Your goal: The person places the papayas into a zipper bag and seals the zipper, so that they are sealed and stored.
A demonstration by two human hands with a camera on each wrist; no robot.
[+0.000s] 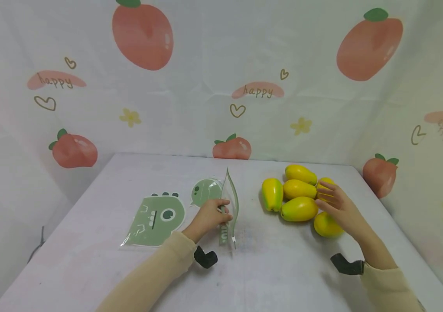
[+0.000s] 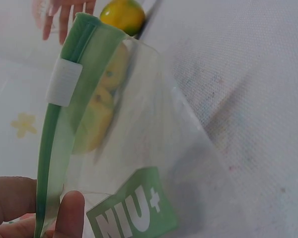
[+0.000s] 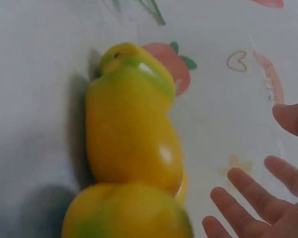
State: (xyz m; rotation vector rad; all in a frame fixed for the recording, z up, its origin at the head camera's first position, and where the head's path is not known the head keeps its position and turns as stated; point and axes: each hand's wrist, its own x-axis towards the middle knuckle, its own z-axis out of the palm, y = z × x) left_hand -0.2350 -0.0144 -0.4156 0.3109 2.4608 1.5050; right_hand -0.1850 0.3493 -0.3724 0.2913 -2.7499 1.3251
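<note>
My left hand pinches a clear zip bag with a green slider edge between thumb and fingers, holding it upright on edge. A white slider sits on the green strip, and a green label reading NIU+ shows on the clear side. My right hand hovers with spread fingers over the right side of a group of yellow-green papayas; in the right wrist view its fingers hold nothing. Several papayas line up beside it there.
Left of my left hand lies a flat green monster-faced bag. Behind that hand is a round green bag or card with a white border. A fruit-print cloth hangs behind the white table.
</note>
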